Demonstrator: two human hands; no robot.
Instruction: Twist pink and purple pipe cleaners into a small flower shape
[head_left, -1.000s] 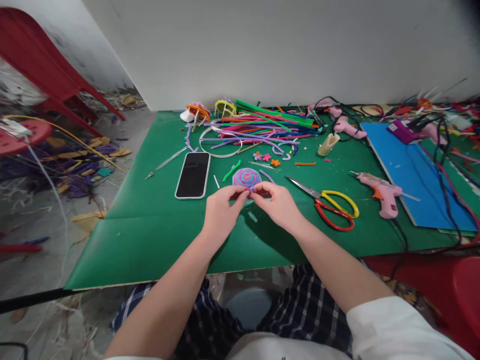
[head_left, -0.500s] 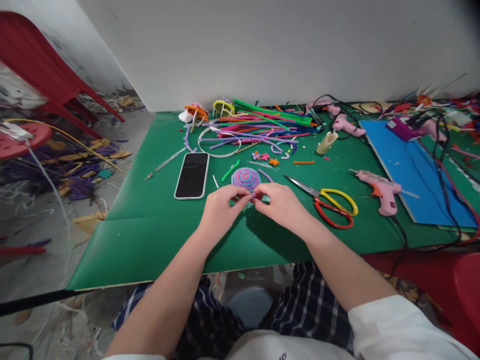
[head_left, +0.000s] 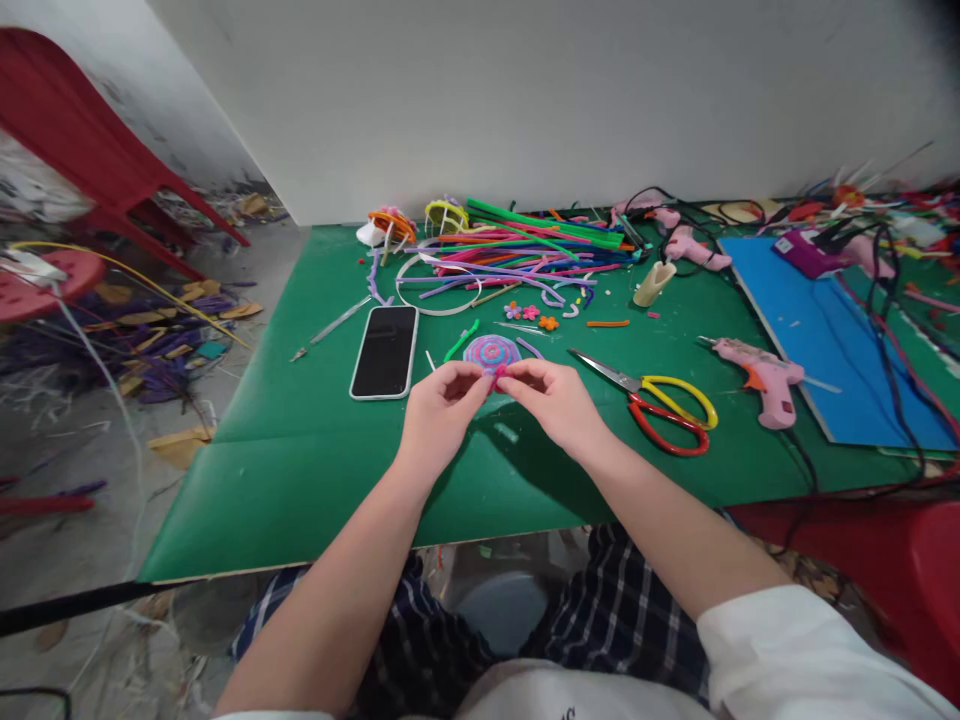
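Observation:
My left hand (head_left: 442, 412) and my right hand (head_left: 556, 405) meet above the green table, fingertips pinched around a small bright pink pipe-cleaner piece (head_left: 498, 372). Its exact shape is mostly hidden by my fingers. Just beyond them lies a round disc (head_left: 491, 350) coiled in pink, blue and purple. A green pipe-cleaner piece (head_left: 460, 340) is left of the disc, and a short purple piece (head_left: 529, 348) is right of it. Small pipe-cleaner flowers, purple (head_left: 512, 311), pink (head_left: 531, 313) and orange (head_left: 549, 323), lie farther back.
A phone (head_left: 384, 352) lies to the left. Scissors (head_left: 660, 405) with yellow and red handles and a pink glue gun (head_left: 765, 380) are on the right. Behind are a pipe-cleaner pile (head_left: 525, 245), a white hoop (head_left: 401, 285) and a blue board (head_left: 810, 350).
My hands have shifted slightly forward and left, closer to the coiled disc. The bright pink piece now shows between my fingertips.

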